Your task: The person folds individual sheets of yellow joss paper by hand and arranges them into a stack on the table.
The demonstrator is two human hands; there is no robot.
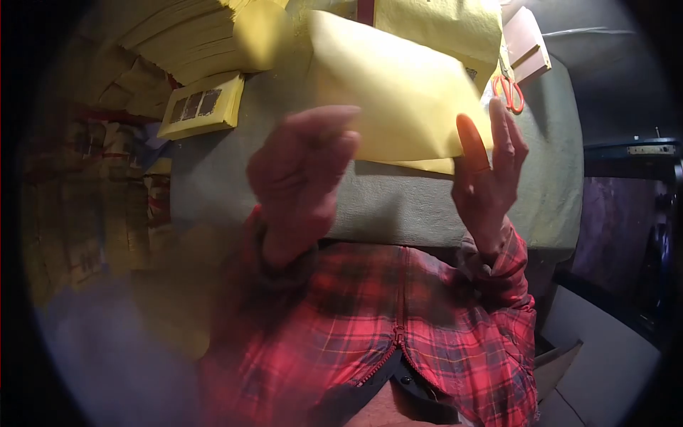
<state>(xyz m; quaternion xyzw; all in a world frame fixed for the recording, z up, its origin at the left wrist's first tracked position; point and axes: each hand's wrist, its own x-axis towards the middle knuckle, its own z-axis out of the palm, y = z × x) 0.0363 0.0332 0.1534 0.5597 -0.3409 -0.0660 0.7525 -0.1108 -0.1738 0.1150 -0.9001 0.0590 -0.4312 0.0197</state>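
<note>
A sheet of yellow paper (398, 85), bent and brightly lit, is raised at a tilt above the table. My right hand (491, 167) grips its right lower corner, with one finger in front of the paper and others at its edge. My left hand (302, 178) is beside the sheet's left edge, fingers curled and slightly blurred. Its fingertips overlap the edge, but whether they pinch it is hidden. More yellow paper (427, 165) shows under the raised sheet's lower edge.
A grey-covered table (405, 206) lies in front of me. Scissors with orange handles (509, 94) rest at the right, near a pink folded piece (526, 46). Back left are a stack of yellow paper (178, 43) and a yellow packet with dark printed panels (203, 107).
</note>
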